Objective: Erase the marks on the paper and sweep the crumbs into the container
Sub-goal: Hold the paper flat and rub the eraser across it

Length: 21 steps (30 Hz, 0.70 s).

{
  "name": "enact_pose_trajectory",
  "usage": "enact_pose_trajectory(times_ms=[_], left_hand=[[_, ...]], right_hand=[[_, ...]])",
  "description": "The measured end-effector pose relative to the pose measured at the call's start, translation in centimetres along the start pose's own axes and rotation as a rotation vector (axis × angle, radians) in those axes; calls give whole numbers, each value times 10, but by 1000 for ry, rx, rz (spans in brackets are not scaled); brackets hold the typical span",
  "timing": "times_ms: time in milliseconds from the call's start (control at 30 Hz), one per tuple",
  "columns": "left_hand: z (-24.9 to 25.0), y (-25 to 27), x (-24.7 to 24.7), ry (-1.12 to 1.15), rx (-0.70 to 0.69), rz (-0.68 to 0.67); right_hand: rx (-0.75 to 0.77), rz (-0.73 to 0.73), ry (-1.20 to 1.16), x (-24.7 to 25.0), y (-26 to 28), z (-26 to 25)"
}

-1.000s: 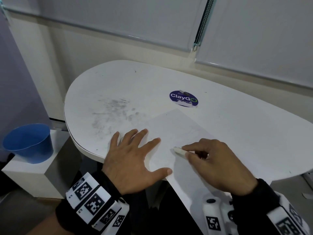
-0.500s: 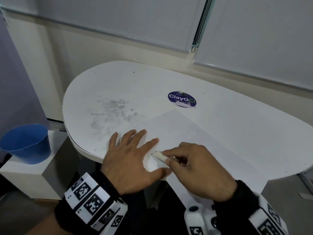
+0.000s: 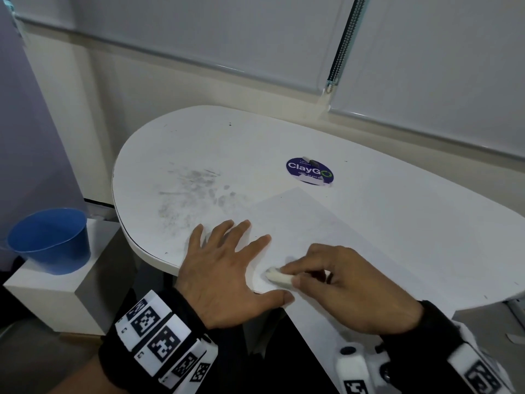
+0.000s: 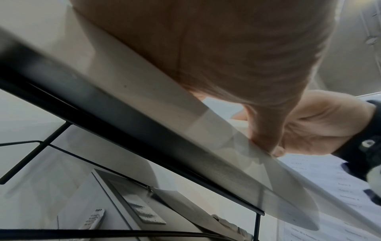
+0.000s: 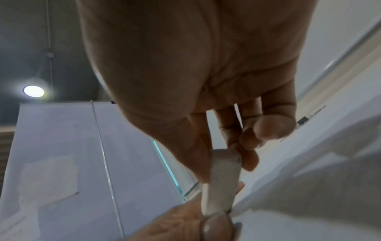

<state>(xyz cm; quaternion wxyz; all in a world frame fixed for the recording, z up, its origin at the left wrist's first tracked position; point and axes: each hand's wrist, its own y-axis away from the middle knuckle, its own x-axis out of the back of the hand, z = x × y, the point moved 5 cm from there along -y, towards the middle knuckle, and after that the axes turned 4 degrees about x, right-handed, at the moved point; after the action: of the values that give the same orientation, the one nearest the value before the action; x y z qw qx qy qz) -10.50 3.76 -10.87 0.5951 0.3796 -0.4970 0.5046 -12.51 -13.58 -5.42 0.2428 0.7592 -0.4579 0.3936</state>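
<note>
A white sheet of paper (image 3: 318,223) lies on the white table (image 3: 412,223), its near corner hanging over the front edge. My left hand (image 3: 227,268) lies flat with spread fingers on the paper's left part, thumb at the table edge. My right hand (image 3: 341,288) pinches a white eraser (image 3: 279,277) and presses it onto the paper just right of the left thumb. In the right wrist view the eraser (image 5: 223,181) sits between thumb and fingers. The blue container (image 3: 51,240) stands on a low white box left of the table. No crumbs show clearly.
Grey smudges (image 3: 193,194) mark the table left of the paper. A round blue ClayGo sticker (image 3: 309,170) sits behind the paper. The low white box (image 3: 56,297) stands below the table's left end. Window blinds (image 3: 255,38) run along the back wall.
My right hand has slid the eraser leftward and nearer across the paper, close to the left thumb. The left hand has stayed flat in place.
</note>
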Motion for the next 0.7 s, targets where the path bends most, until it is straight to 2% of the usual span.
enact_pose_trajectory(times_ms=[100,333,533,600,700], left_hand=[[0,0,0,-2,-3,4],[0,0,0,-8,-1,-14],[0,0,0,-10,-10,-7],[-1,0,-1,-12,-7,-16],[-1,0,-2,0,3,-29]], right_hand=[[21,-76,-44,7,8,3],[100,38,-31,-4,-18,-1],[94,-101,-8,6,9,5],[91,-72,-20,8,4,6],[80,45,-12,5,-14,7]])
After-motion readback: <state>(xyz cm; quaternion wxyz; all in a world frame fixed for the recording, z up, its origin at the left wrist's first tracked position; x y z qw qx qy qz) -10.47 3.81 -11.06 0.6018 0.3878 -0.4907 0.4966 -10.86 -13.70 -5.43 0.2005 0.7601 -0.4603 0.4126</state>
